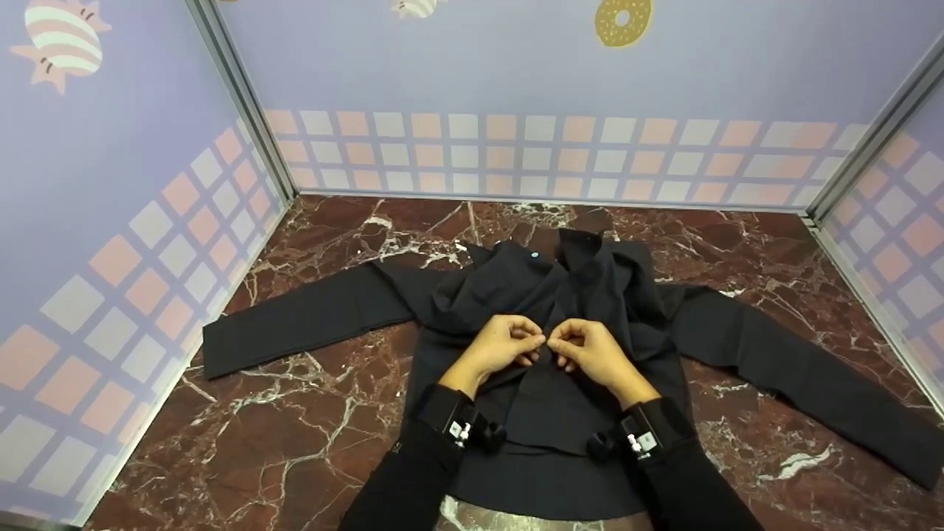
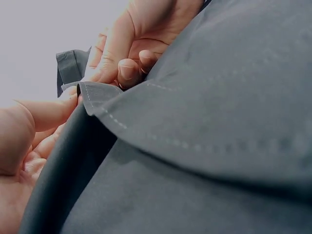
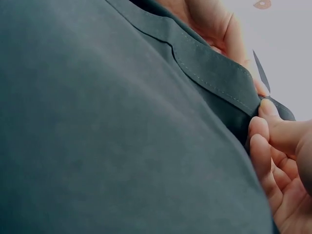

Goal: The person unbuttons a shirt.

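A black long-sleeved shirt (image 1: 568, 413) lies front up on the table, its collar (image 1: 580, 247) at the far side and both sleeves spread outward. At the middle of its front, my left hand (image 1: 503, 345) pinches the stitched front edge (image 2: 102, 97) between thumb and fingers. Close beside it, my right hand (image 1: 592, 352) pinches the same part of the front, thumb against curled fingers. The two hands' fingertips nearly meet. Whatever small piece lies between the fingertips is hidden. One small pale button (image 1: 535, 255) shows near the collar.
The left sleeve (image 1: 302, 321) reaches toward the left wall, the right sleeve (image 1: 811, 383) toward the right edge. A red-brown marbled table (image 1: 295, 435) lies beneath. Patterned panels (image 1: 546, 81) enclose the back and both sides.
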Demonstrator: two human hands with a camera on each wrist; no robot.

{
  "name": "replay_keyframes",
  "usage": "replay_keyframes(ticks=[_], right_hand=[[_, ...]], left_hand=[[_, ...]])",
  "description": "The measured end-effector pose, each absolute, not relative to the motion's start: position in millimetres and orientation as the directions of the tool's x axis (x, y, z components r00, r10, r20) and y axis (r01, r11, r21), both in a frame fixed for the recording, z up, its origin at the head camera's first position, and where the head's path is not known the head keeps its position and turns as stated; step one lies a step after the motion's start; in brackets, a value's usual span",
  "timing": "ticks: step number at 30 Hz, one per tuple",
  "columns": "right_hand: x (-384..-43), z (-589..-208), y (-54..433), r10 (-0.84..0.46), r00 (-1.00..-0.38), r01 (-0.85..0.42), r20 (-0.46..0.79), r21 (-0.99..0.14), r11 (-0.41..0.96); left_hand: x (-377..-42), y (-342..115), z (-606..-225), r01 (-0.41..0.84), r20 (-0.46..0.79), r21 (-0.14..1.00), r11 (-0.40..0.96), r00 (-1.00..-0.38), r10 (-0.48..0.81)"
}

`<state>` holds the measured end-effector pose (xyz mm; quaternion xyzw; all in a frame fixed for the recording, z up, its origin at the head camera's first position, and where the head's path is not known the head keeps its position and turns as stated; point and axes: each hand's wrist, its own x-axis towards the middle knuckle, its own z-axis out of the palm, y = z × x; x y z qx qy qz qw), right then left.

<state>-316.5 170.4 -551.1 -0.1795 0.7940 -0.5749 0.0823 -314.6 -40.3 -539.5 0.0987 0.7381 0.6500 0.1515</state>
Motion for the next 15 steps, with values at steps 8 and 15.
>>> replay_keyframes(ticks=[8,15], right_hand=[[-315.0,-550.4,172.0,-0.374,-0.925,-0.172,0.064,-0.95,0.262],[-316.4,-550.1,173.5,-0.398,-0.916,-0.178,0.055,-0.944,0.279]], left_hand=[[-313.1,-39.1,-539.8,-0.017,-0.074,0.988,0.152,-0.921,0.382],[-312.1,-38.9,-538.2,-0.002,-0.067,0.987,0.16,-0.914,0.401]])
